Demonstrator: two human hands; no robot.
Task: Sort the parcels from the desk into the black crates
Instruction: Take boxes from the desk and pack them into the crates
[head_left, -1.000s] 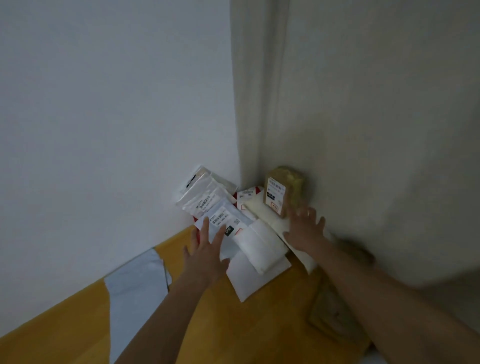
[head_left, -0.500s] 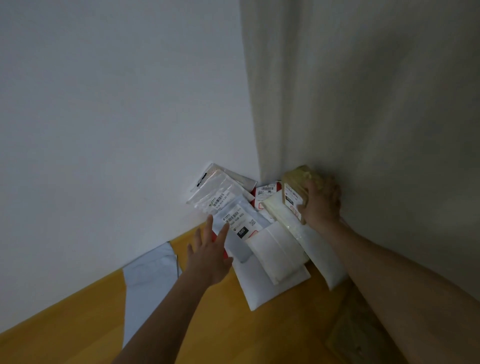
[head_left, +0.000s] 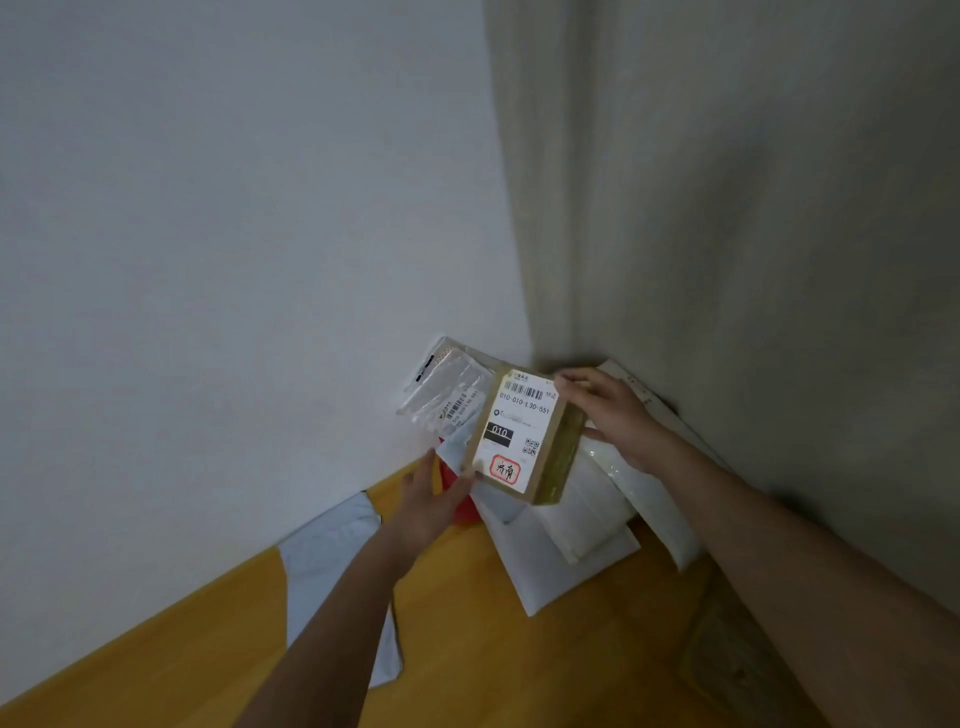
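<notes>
**Brown box held up over the corner pile**

A small brown cardboard box (head_left: 524, 436), taped and carrying a white shipping label (head_left: 517, 428) with a barcode, the figures 010 and a round red stamp, is lifted above the heap of parcels in the corner of the yellow wooden desk (head_left: 467, 649). It is tilted, label facing the camera. The right hand (head_left: 618, 415) grips its upper right edge, fingers curled over the top corner. The left hand (head_left: 428, 501) meets the lower left corner, thumb up beside the box and fingers beneath it; whether they curl round it cannot be told.

Beneath and behind the box lies the pile: clear plastic bags (head_left: 447, 397) with barcode stickers leaning on the white wall (head_left: 234, 260), a red packet (head_left: 460, 499) just under the left fingers, and padded white mailers (head_left: 587, 525) stacked flat, one long white one (head_left: 654, 499) under the right wrist. A pale grey flat poly mailer (head_left: 332, 566) lies apart to the left, along the wall. A beige curtain (head_left: 727, 208) hangs at the right.
</notes>
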